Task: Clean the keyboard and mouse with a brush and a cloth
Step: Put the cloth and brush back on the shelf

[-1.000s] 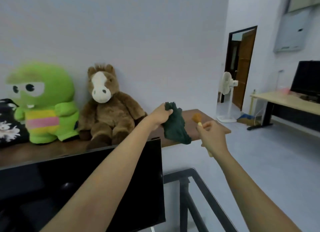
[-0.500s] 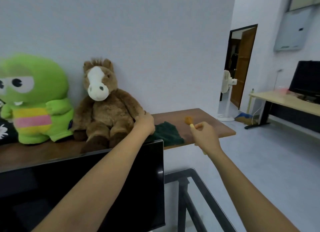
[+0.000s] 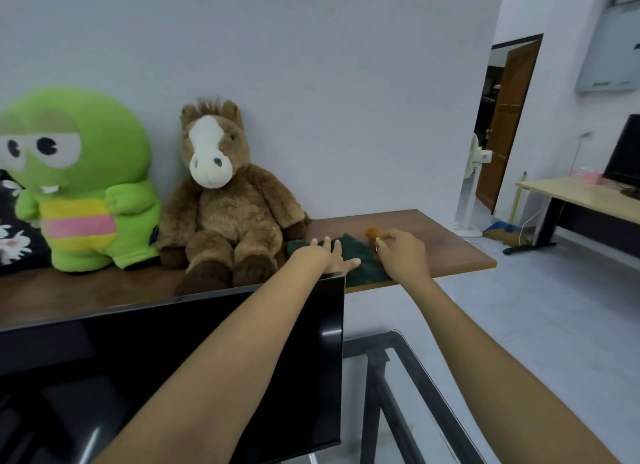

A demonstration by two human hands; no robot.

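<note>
From the head view, the step in hand looks like setting the tools down on the far counter (image 3: 446,252), which suggests the cleaning itself is either finished or not begun; neither keyboard nor mouse shows here, so I cannot tell which. To do it well, lay the brush (image 3: 373,234) flat with its bristles clear of the counter's right edge so it cannot roll off, and leave the cloth (image 3: 360,252) spread rather than bunched, well back from the near edge behind the monitor (image 3: 173,359). The left hand (image 3: 330,256) reaches over the monitor's top right corner, arm nearly straight, fingers extended and resting flat on the dark green cloth, gripping nothing. The right hand (image 3: 401,252) lies just right of it, arm likewise outstretched, fingers curled round the pale handle of the brush, whose brown tuft points to the far side, beyond the cloth. A brown plush horse (image 3: 221,200) sits just left of the cloth.
</note>
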